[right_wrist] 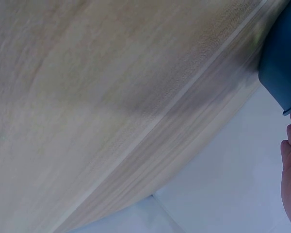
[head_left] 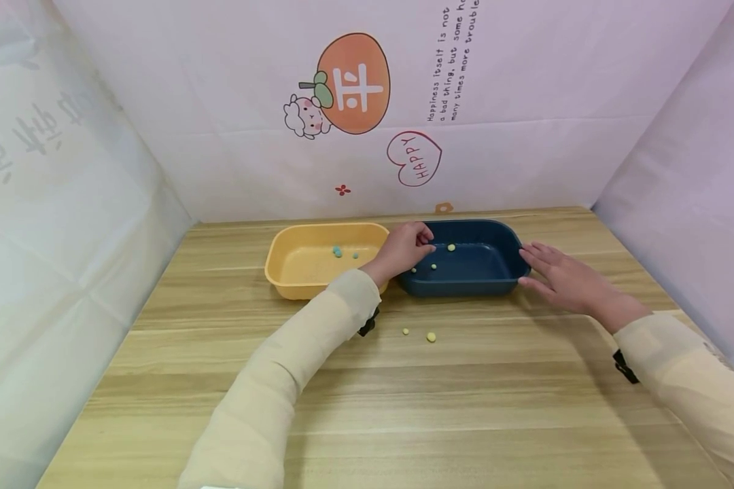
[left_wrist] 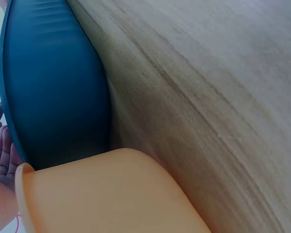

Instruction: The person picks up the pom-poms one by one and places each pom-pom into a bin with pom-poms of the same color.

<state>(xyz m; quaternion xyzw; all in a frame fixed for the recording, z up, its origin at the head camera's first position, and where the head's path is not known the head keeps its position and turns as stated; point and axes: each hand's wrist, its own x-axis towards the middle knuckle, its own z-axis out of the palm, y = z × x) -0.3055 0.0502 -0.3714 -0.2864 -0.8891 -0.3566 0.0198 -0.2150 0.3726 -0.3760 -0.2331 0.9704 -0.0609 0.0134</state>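
Observation:
Over the left end of a dark blue basin (head_left: pixel 465 288), my left hand (head_left: pixel 402 248) hovers with bent fingers, its thumb apart from the fingertips. I see nothing between them; in the left wrist view the basin's rim partly hides that hand (left_wrist: pixel 2 155). At the basin's right end, my right hand (head_left: pixel 565 278) lies with fairly straight fingers touching the rim. Small pale yellow balls (head_left: pixel 451 248) lie inside the blue basin. Two more, a larger yellow ball (head_left: pixel 431 337) and a smaller one (head_left: pixel 406 331), sit on the table in front.
An orange-yellow basin (head_left: pixel 300 292) stands against the blue one's left side, holding a few small light blue balls (head_left: pixel 338 252). Both are near the back of the wood-grain table (head_left: pixel 404 407). Printed white cloth (head_left: pixel 238 136) walls the back and sides.

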